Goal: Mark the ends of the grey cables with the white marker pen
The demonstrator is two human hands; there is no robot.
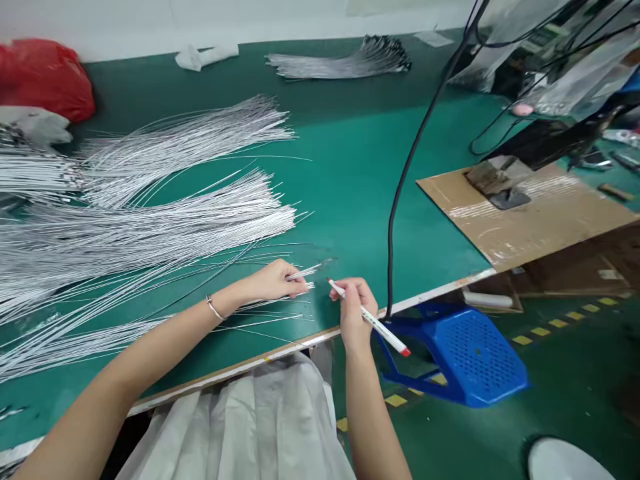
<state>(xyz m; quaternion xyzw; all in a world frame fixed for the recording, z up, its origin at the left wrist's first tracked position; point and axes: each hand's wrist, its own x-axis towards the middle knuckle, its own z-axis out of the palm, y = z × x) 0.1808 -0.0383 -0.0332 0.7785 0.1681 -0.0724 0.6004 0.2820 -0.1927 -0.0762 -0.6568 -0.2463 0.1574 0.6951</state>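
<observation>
My left hand point(274, 280) is closed around a few thin white wires, whose ends point(309, 271) stick out past the fingers to the right. In my right hand point(356, 303) is a white marker pen point(377, 323) with a red end, held like a writing pen. Its red tip points at the wire ends and stands a little apart from them. Under and left of my left hand, loose wires point(110, 341) run along the table. A thick bundle of wires point(200, 230) lies just beyond, with its cut ends toward the right.
Another wire bundle point(190, 150) and a red bag point(47, 80) lie at the left on the green table point(350, 187). A black-ended bundle point(345, 61) is at the back. A black cable point(415, 147) hangs down at the right, near cardboard point(530, 207) and a blue stool point(475, 357).
</observation>
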